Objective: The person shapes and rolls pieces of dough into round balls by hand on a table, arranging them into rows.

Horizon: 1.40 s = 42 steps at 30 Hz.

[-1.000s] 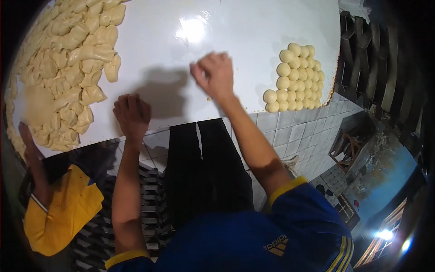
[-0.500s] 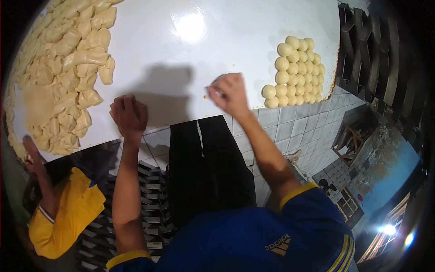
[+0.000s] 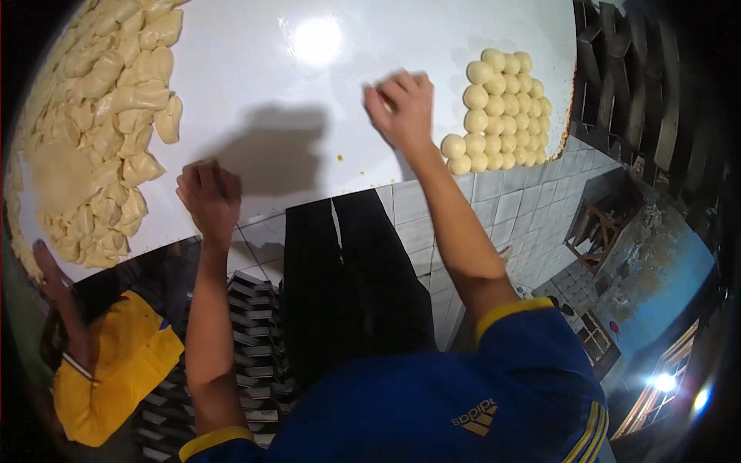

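Note:
My left hand (image 3: pixel 210 197) is curled with its knuckles up, low over the white table (image 3: pixel 255 69) near its front edge. Whatever is under its fingers is hidden. My right hand (image 3: pixel 405 108) is farther in over the table, fingers bent and thumb apart at the side; its palm side cannot be seen. To its right, pale round dough balls (image 3: pixel 494 123) stand in close rows. Left of my left hand lies a large heap of cut dough pieces (image 3: pixel 116 100).
At the lower left, a co-worker's arm (image 3: pixel 65 297) in a yellow sleeve (image 3: pixel 116 370) reaches to the table's edge beside the heap. Dark slatted racks (image 3: pixel 255 339) are below the table. Small crumbs (image 3: pixel 340 157) dot the tabletop.
My right hand went down toward the table's front edge, then back up and rightward. My left hand stays curled near the edge. The whole view has shifted slightly.

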Tool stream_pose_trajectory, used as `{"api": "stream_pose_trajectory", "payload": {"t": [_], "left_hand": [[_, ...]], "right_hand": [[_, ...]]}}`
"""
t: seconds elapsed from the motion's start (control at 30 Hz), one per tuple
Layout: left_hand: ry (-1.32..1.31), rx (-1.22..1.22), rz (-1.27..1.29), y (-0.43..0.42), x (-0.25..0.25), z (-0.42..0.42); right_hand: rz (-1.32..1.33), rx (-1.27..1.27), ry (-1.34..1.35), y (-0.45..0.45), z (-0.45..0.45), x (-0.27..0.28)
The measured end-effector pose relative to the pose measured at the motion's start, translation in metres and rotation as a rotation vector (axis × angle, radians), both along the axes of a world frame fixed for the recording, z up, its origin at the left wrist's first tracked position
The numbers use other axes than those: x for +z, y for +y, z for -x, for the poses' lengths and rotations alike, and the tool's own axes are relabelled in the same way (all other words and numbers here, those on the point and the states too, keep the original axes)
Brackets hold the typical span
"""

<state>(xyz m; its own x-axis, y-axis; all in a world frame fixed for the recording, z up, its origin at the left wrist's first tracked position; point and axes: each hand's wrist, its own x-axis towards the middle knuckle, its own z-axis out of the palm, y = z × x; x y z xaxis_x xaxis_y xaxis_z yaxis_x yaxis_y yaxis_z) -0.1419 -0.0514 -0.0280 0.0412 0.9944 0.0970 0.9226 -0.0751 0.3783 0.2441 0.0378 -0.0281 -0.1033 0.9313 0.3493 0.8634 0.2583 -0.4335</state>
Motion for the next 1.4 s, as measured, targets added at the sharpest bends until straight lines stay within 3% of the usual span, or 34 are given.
{"api": "stream_pose_trajectory", "payload": {"t": [0.07, 0.17, 0.27, 0.33, 0.4, 0.43, 0.47, 0.53, 0.63, 0.67, 0.73, 0.8, 0.87, 0.93, 1.0, 1.07, 1.13, 1.2, 1.3, 1.4], "left_hand": [[0.001, 0.005, -0.019, -0.003, 0.001, -0.001], [0.031, -0.015, -0.020, 0.000, 0.000, 0.001], [0.015, -0.010, -0.028, 0.002, 0.000, -0.001], [0.029, -0.009, -0.023, -0.001, 0.002, 0.000], [0.010, -0.002, -0.015, -0.004, 0.001, -0.002], [-0.006, 0.005, -0.025, -0.002, 0.001, -0.002], [-0.004, 0.006, -0.031, -0.001, 0.001, -0.001], [0.007, -0.011, -0.030, 0.000, 0.000, 0.000], [0.016, 0.000, -0.036, 0.000, -0.003, 0.001], [0.019, 0.001, -0.037, 0.002, -0.003, 0.002], [0.003, 0.009, -0.046, -0.001, -0.002, -0.001], [-0.003, 0.009, -0.041, -0.003, 0.000, -0.003], [-0.006, 0.001, -0.054, 0.003, -0.002, 0.000], [0.011, -0.009, -0.066, -0.001, -0.006, 0.002], [0.012, -0.001, -0.045, -0.001, -0.004, 0.000], [0.021, 0.013, -0.020, 0.000, -0.003, 0.000], [-0.010, 0.011, -0.061, -0.001, -0.001, -0.003], [-0.003, 0.009, -0.057, -0.003, 0.000, -0.003], [0.009, -0.004, -0.052, -0.001, -0.002, 0.000], [0.011, -0.011, -0.051, 0.001, -0.001, 0.000]], "right_hand": [[0.098, -0.007, 0.105, 0.008, 0.042, 0.006], [0.138, 0.135, 0.247, -0.052, 0.057, 0.005], [0.185, 0.183, 0.178, -0.065, -0.004, 0.002], [0.109, 0.051, -0.039, -0.028, -0.015, 0.000], [0.019, -0.010, 0.059, 0.006, 0.019, 0.001], [0.097, -0.006, 0.071, 0.004, 0.039, 0.006], [0.160, 0.028, 0.032, -0.011, 0.053, 0.005], [0.165, 0.139, 0.215, -0.056, 0.059, 0.006], [0.188, 0.202, 0.207, -0.073, 0.003, -0.001], [0.201, 0.133, 0.055, -0.062, -0.013, -0.004], [0.056, -0.001, -0.053, -0.018, -0.002, 0.000], [0.054, -0.003, 0.072, 0.002, 0.039, 0.002], [0.257, 0.072, 0.076, -0.029, 0.063, 0.008], [0.189, 0.169, 0.247, -0.070, 0.052, 0.011], [0.251, 0.174, 0.206, -0.077, 0.006, 0.002], [0.215, 0.063, -0.025, -0.041, -0.009, 0.014], [0.061, 0.033, 0.047, -0.003, 0.015, 0.004], [0.135, 0.072, 0.035, -0.008, 0.050, 0.008], [0.172, 0.202, 0.240, -0.071, 0.048, 0.009], [0.221, 0.176, 0.078, -0.066, -0.015, -0.006]]}}
